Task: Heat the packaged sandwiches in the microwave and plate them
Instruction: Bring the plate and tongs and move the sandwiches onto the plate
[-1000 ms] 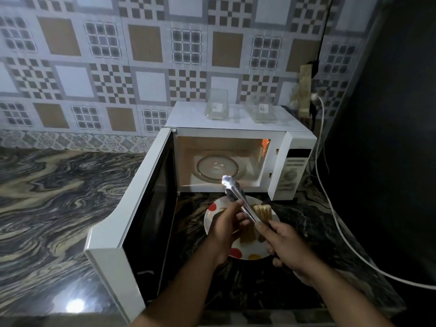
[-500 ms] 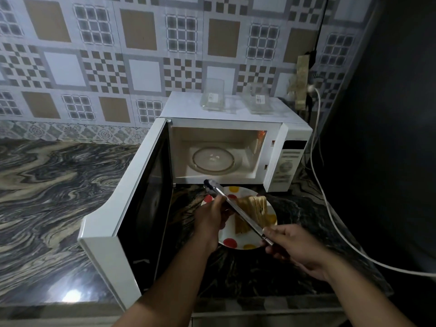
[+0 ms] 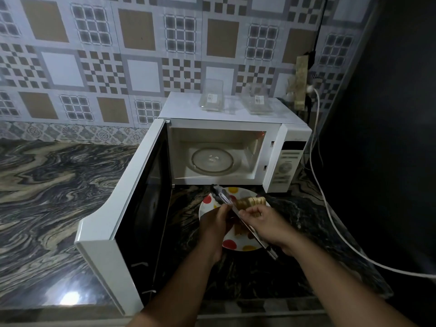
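Both hands grip metal tongs (image 3: 238, 214) over a spotted plate (image 3: 238, 247): left hand (image 3: 215, 221) fingers and right hand (image 3: 266, 224) fingers curled closed around them.

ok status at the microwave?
Both hands, left hand and right hand, on tongs. Sandwiches on dotted plate. Microwave open, turntable bare.

A single head-worn wide-angle camera looks forward and steeply down from above the counter (image 3: 59, 197). It faces the tiled wall (image 3: 118, 55), with the open microwave (image 3: 236, 114) near frame centre and both forearms entering from the lower edge. No second view exists.
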